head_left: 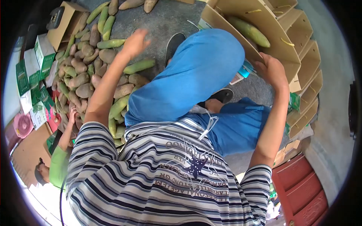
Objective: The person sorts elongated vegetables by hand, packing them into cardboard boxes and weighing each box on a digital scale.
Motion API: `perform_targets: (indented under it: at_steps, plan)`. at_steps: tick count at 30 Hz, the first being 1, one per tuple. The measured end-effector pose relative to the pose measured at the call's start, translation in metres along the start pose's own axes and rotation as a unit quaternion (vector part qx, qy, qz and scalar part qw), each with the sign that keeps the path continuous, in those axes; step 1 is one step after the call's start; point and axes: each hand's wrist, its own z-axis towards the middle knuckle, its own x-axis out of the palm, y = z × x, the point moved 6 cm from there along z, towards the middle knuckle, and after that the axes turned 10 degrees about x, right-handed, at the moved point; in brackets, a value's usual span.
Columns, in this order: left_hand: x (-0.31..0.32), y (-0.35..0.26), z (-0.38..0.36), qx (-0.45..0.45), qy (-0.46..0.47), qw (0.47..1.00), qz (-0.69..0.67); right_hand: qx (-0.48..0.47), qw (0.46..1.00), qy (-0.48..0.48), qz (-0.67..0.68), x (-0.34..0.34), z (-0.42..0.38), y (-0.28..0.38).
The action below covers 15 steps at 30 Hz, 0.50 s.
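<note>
a: what's nearest?
b: a striped cloth shirt (151,165), creased, at six o'clock; then blue trousers (196,71), one knee rounding up towards twelve.
a: and the hands?
b: the left hand (136,43) is at eleven, slightly blurred, above the grey, rough-looking floor (162,19). its fingers are loosely bent, partly open, with nothing visible in them. a smooth, tapered green vegetable (111,43) lies near it, at half past ten.
a: the right one?
b: the right hand (272,71) is at two, fingers bent and touching the edge of an open cardboard box (266,20) at one. i can't tell whether they pinch it.
a: anything inside?
b: one thick, long vegetable (249,32), green and mottled, lying slantwise.
a: further off?
b: at ten, a heap of blunt, brownish-pink tubers (82,80), dull-skinned, some egg-shaped, with slimmer green ones among them. around half past two, more brown boxes (309,58), flat-sided, in a row.
a: and the edges?
b: green-and-white cartons (45,58) near half past nine, another person's green sleeve (58,165) at eight, a red panelled board (304,188) at four.
</note>
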Motion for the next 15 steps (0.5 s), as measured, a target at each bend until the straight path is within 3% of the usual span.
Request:
perform_targets:
  at_steps: [2, 4, 7, 10, 15]
  plan:
    - [0.047, 0.033, -0.045, -0.092, 0.164, 0.98, 0.069, -0.006, 1.0, -0.004, 0.006, -0.001, -0.002, 0.001]
    - [0.093, 0.051, -0.08, -0.129, 0.257, 0.954, 0.084, -0.018, 0.999, -0.017, 0.02, -0.003, -0.004, 0.004]
    - [0.129, 0.049, -0.099, -0.129, 0.263, 0.953, 0.075, -0.03, 0.999, -0.003, 0.035, -0.004, -0.004, 0.007]
    - [0.16, 0.052, -0.104, -0.09, 0.193, 0.974, 0.076, -0.041, 0.999, 0.0, 0.035, -0.002, -0.001, 0.006]
    - [0.188, 0.077, -0.098, -0.149, 0.253, 0.953, 0.072, -0.024, 1.0, 0.006, -0.004, 0.0, -0.001, -0.005]
